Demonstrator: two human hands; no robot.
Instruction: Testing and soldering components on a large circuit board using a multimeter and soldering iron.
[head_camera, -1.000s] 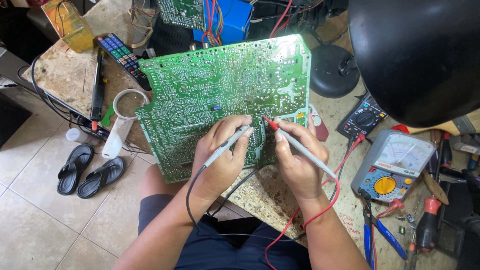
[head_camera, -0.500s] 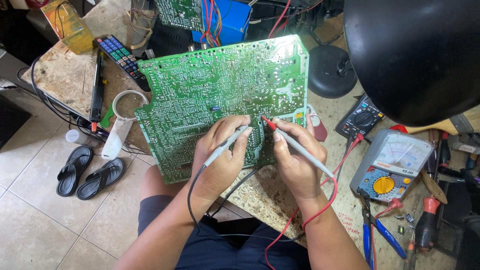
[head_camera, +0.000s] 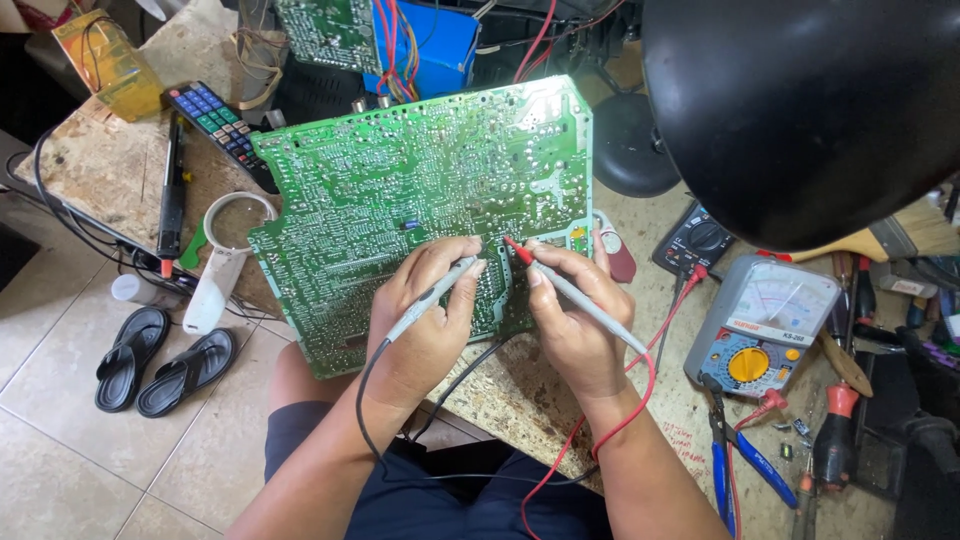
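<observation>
Cluttered workbench — we've got the green circuit board mid-frame, left hand pinching the black probe, right hand the red probe — tips on solder joints, mid-measurement.

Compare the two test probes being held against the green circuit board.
The left hand holds a grey probe with a black lead; the right hand holds a red-tipped probe with a red lead. They slant in from opposite sides. Both tips meet the circuit board close together.

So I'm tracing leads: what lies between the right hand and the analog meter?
In the head view, bare speckled benchtop crossed by the red lead and a black one.
</observation>
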